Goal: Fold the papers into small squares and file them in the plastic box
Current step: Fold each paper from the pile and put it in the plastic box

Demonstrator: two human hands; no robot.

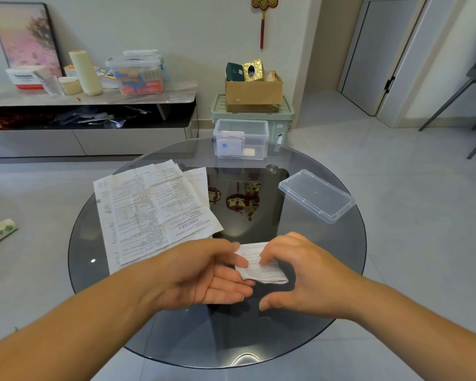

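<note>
Holding folded squares (229,143), plastic box (262,138) stands open; left hand (204,273) pinches folded paper (265,271); right hand (308,273) presses it.

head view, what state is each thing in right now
folded paper: folded small, held between both hands
left hand: palm up under the paper, thumb pinching it
right hand: fingertips pressing on the paper, thumb clear of it
paper stack: unfolded, creased, lying flat on the glass table
plastic box: open, a few folded papers inside
lid: off, lying on the table apart from the box
</note>
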